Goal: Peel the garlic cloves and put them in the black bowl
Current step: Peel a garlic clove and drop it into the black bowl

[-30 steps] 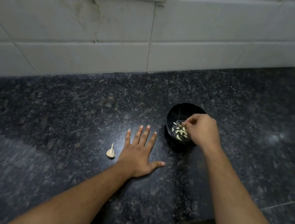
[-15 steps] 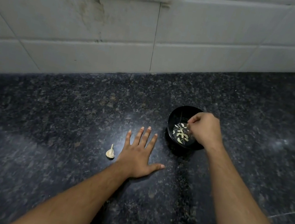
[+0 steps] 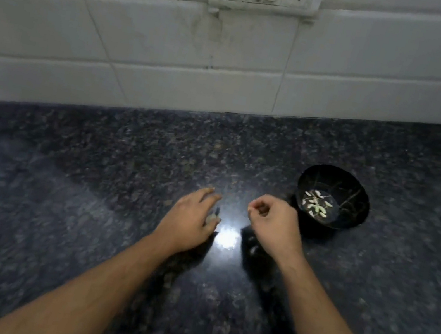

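I count two hands over the dark counter [image 3: 89, 202]. My left hand [image 3: 189, 220] lies blurred, fingers bent over something pale — what it is, I cannot tell. My right hand [image 3: 274, 223] is curled, apparently holding nothing. One black bowl [image 3: 355, 196] sits just right of it — about a dozen peeled garlic cloves [image 3: 315, 204] inside.

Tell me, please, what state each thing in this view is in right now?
Black bowl: upright on the counter, uncovered.
Garlic cloves: peeled, lying in the bottom of the bowl.
Left hand: over the counter, fingers bent; blurred, whether it holds anything is unclear.
Right hand: beside the bowl, fingers curled, nothing visible in it.
Counter: dark, glossy.
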